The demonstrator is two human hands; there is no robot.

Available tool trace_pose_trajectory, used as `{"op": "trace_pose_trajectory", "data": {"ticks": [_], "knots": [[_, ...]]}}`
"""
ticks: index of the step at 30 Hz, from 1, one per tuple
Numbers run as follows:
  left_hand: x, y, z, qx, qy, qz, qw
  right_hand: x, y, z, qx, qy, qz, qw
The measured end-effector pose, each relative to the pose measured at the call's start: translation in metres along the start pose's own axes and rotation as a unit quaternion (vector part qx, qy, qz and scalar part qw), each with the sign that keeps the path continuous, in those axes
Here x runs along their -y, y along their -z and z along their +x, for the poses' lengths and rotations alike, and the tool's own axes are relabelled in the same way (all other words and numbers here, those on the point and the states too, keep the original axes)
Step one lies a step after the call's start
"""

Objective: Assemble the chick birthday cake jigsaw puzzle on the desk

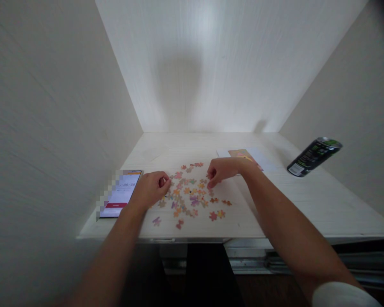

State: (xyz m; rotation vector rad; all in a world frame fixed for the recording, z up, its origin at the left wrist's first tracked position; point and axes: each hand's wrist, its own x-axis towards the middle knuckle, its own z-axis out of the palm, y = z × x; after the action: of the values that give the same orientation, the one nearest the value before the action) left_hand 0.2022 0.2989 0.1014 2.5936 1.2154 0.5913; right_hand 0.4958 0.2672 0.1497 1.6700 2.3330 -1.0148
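Both hands are down on the pale wood-grain worktop [275, 200], working in a loose scatter of small coloured puzzle pieces [192, 194] that lies between them, near the front edge. The left hand [152, 187] sits at the left rim of the scatter, fingers curled in with the grip drawn together; something small and pinkish shows between thumb and fingers, most likely a piece, though it is too small to be sure. The right hand [220, 170] is at the upper right of the scatter, its fingertips bunched and pressing down among the pieces; whether it actually pinches one I cannot tell. A few stray pieces lie apart from the main group, closer to the front edge. Just left of the left hand, a phone [121, 194] lies flat with its screen lit, showing a timer readout and a red bar. Behind the right wrist, a printed picture sheet [243, 154] lies flat on the worktop. Well off to the right stands a dark can [313, 157] with green markings; the contents are not visible. Plain pale walls close in the worktop on three sides.
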Motion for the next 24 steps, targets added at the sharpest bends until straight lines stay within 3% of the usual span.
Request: {"op": "trace_pose_trajectory", "data": {"ticks": [3, 6, 14, 19, 21, 24], "knots": [[0.000, 0.000, 0.001, -0.042, -0.021, 0.002, 0.999, 0.020, -0.008, -0.002, 0.018, -0.071, -0.090, 0.993], [-0.002, 0.000, 0.001, -0.064, -0.064, -0.003, 0.996, 0.030, -0.012, -0.004, 0.002, -0.079, -0.135, 0.988], [-0.007, -0.005, 0.002, -0.017, -0.128, -0.001, 0.992, 0.032, -0.012, -0.009, -0.020, -0.001, -0.143, 0.989], [-0.005, -0.009, 0.004, -0.002, -0.139, 0.014, 0.990, 0.026, -0.009, -0.003, -0.012, 0.054, -0.087, 0.995], [-0.005, -0.010, 0.003, -0.008, -0.140, 0.015, 0.990, 0.020, -0.009, 0.005, -0.046, 0.095, -0.044, 0.993], [-0.006, -0.012, 0.003, -0.017, -0.142, 0.008, 0.990, 0.016, -0.014, 0.024, -0.160, 0.129, 0.034, 0.978]]}}
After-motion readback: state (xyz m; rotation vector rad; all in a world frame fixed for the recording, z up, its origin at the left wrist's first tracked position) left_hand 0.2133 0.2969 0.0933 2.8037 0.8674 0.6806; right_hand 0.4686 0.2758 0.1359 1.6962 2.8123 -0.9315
